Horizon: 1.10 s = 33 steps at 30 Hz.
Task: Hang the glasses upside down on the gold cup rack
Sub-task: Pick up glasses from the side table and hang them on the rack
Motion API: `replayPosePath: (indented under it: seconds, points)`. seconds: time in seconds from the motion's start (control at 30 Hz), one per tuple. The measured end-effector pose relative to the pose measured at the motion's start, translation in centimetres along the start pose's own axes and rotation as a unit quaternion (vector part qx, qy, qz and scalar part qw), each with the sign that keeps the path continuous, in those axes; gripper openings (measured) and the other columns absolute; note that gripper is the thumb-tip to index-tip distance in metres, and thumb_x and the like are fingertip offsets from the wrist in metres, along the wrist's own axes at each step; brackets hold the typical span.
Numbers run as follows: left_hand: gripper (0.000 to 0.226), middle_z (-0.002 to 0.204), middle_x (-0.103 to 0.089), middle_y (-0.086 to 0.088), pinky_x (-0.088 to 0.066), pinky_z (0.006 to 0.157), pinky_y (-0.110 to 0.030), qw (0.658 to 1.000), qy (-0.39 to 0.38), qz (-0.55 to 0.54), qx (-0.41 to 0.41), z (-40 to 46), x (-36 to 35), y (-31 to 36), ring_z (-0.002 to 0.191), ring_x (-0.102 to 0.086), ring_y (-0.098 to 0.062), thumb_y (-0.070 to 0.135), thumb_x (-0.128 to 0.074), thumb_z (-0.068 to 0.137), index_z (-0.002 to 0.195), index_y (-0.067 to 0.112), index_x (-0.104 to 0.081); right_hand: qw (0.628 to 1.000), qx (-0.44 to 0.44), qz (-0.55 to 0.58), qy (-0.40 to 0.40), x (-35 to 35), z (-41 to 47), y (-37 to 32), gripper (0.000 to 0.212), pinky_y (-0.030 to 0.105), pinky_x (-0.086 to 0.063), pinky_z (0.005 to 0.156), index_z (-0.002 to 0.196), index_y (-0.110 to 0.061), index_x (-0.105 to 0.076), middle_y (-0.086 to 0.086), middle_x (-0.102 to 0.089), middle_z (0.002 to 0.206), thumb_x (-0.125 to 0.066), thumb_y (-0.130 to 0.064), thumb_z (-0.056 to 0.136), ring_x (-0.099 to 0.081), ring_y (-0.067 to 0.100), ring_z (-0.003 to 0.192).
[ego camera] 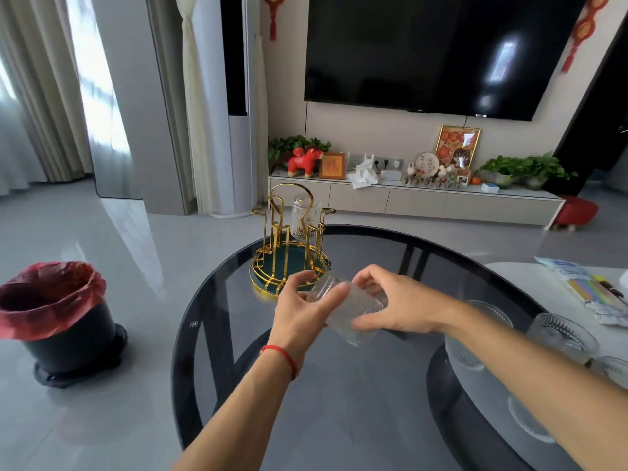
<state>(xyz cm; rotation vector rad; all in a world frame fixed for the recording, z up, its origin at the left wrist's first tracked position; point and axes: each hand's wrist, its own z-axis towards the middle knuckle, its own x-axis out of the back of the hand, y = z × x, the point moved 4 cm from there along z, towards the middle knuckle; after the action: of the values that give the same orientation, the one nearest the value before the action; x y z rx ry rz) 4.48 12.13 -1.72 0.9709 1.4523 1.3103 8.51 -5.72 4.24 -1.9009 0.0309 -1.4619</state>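
1. The clear ribbed drinking glass (350, 309) is held in the air above the dark round glass-topped table (339, 402), just in front of the rack. It lies tilted on its side, with what looks like its open mouth toward the upper left and its thick base toward the lower right.
2. The left hand (302, 317) wraps the mouth end, thumb across the top and fingers curled round the far side, closed on the glass.
3. The right hand (397, 304) pinches the base end, thumb underneath and fingers arched loosely over it; it too has hold of the glass.
4. The gold wire cup rack with a dark green round tray (290, 246) stands upright on the table's far edge. One ribbed clear glass (304, 215) already hangs upside down on a peg at its back; the nearer pegs look free.
5. More ribbed clear glasses (560, 334) wait on the table at the right, partly hidden by the right forearm.
6. The step in hand appears to be turning this glass over between both hands.
7. Next, I judge, the mouth must face fully down, then the glass must be carried forward and lowered over a free peg without knocking the hung glass.
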Motion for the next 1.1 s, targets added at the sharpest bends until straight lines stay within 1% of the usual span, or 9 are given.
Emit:
replayPosePath:
  seconds: [0.17,0.3,0.37,0.47,0.57,0.67,0.73,0.83,1.1]
  points:
    - [0.081,0.103,-0.073,-0.003,-0.063,0.072,-0.030,0.990,-0.003,0.067,-0.125,0.5,0.3,1.3,0.089,-0.076,-0.014,0.055,-0.088,0.060,0.130,0.037,-0.054,0.996,0.080,0.018,0.020,-1.3,2.0,-3.6,0.097,0.030,-0.050,0.101,0.152,-0.047,-0.036,-0.012,-0.062,0.139,-0.086,-0.048,0.069,-0.060,0.009,0.124]
    - [0.037,0.101,-0.076,0.000,-0.059,0.073,-0.028,0.987,0.017,0.058,-0.146,1.8,1.5,2.4,0.096,-0.072,-0.016,0.056,-0.048,0.096,0.110,0.029,-0.068,0.992,0.070,-0.002,0.106,1.1,3.3,-3.9,0.087,0.026,-0.045,0.097,0.147,-0.037,-0.049,-0.013,-0.062,0.138,-0.089,-0.046,0.071,-0.058,0.009,0.125]
    - [0.040,0.096,-0.075,-0.007,-0.055,0.072,-0.033,0.972,0.042,0.183,-0.143,3.1,2.1,2.0,0.090,-0.068,-0.019,0.042,-0.040,0.102,0.099,0.018,-0.072,0.986,0.070,0.027,0.147,3.8,4.3,-4.6,0.086,0.032,-0.044,0.101,0.146,-0.032,-0.050,-0.012,-0.059,0.143,-0.088,-0.049,0.071,-0.055,0.010,0.128]
    - [0.039,0.088,-0.070,-0.005,-0.055,0.080,-0.044,0.914,0.034,0.379,-0.139,4.4,2.2,0.1,0.084,-0.061,-0.022,0.033,-0.039,0.103,0.087,0.013,-0.069,0.960,0.084,0.140,0.226,8.5,6.7,-6.0,0.078,0.039,-0.049,0.098,0.144,-0.024,-0.052,-0.009,-0.054,0.138,-0.085,-0.047,0.077,-0.054,0.015,0.126]
    - [0.039,0.106,-0.068,0.006,-0.043,0.102,-0.048,0.854,0.019,0.502,-0.138,5.2,2.2,-1.5,0.105,-0.054,-0.015,0.039,-0.036,0.103,0.102,0.022,-0.070,0.927,0.079,0.259,0.258,11.7,10.8,-7.6,0.067,0.046,-0.063,0.086,0.138,-0.020,-0.054,-0.002,-0.061,0.130,-0.084,-0.040,0.082,-0.067,0.024,0.115]
    - [0.042,0.118,-0.063,0.008,-0.037,0.107,-0.051,0.839,-0.002,0.530,-0.124,5.9,2.1,-2.2,0.117,-0.047,-0.015,0.044,-0.033,0.103,0.116,0.027,-0.068,0.900,0.063,0.325,0.284,13.3,16.0,-9.3,0.071,0.040,-0.066,0.075,0.138,-0.017,-0.055,0.001,-0.066,0.123,-0.086,-0.039,0.078,-0.071,0.022,0.106]
    - [0.043,0.123,-0.058,0.008,-0.038,0.107,-0.051,0.821,-0.017,0.558,-0.119,6.1,2.2,-2.6,0.123,-0.043,-0.018,0.044,-0.031,0.102,0.123,0.029,-0.065,0.890,0.046,0.345,0.294,13.6,19.3,-10.1,0.076,0.043,-0.066,0.078,0.139,-0.019,-0.054,0.002,-0.065,0.123,-0.086,-0.042,0.073,-0.071,0.023,0.106]
    - [0.041,0.137,-0.050,0.006,-0.042,0.106,-0.049,0.801,-0.029,0.588,-0.110,6.6,2.8,-3.0,0.136,-0.036,-0.021,0.039,-0.033,0.102,0.132,0.029,-0.059,0.905,0.024,0.309,0.292,13.1,23.6,-10.9,0.076,0.048,-0.065,0.082,0.136,-0.022,-0.052,0.002,-0.060,0.126,-0.086,-0.039,0.070,-0.068,0.027,0.109]
    - [0.043,0.145,-0.048,0.005,-0.048,0.103,-0.047,0.796,-0.071,0.596,-0.086,7.7,3.6,-2.6,0.140,-0.035,-0.021,0.036,-0.043,0.099,0.141,0.027,-0.050,0.940,0.029,0.207,0.270,10.4,29.7,-12.0,0.076,0.042,-0.063,0.081,0.136,-0.024,-0.054,-0.001,-0.055,0.128,-0.086,-0.034,0.067,-0.059,0.022,0.109]
